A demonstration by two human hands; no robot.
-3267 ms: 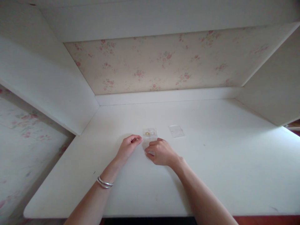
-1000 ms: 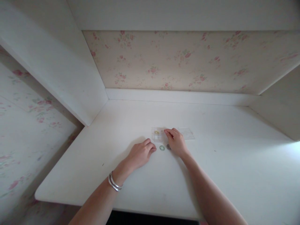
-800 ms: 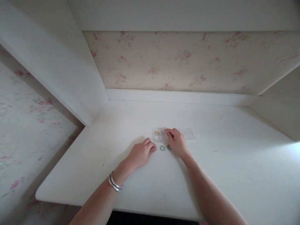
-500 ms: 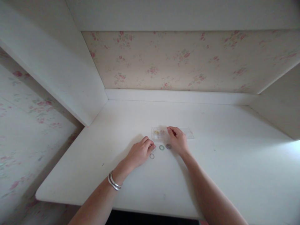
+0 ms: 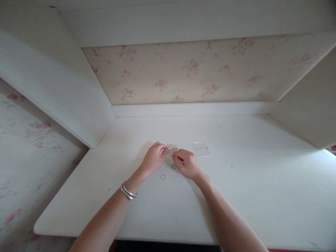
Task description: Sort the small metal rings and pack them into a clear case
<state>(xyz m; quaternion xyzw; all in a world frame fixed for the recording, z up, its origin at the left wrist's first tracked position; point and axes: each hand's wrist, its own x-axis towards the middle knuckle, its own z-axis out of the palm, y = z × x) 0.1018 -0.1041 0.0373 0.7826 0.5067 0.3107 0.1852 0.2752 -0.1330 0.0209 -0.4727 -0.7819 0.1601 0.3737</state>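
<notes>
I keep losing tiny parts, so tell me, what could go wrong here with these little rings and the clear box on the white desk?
The pale ring lies loose on the white desk, apart from both hands, and is easy to overlook or brush away with a forearm. The left hand and right hand crowd the small clear box, so a nudge might tip it. The clear lid nearly vanishes against the desk.

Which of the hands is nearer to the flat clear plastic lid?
Right. The right hand lies just left of the flat clear plastic lid; the left hand is farther left.
</notes>
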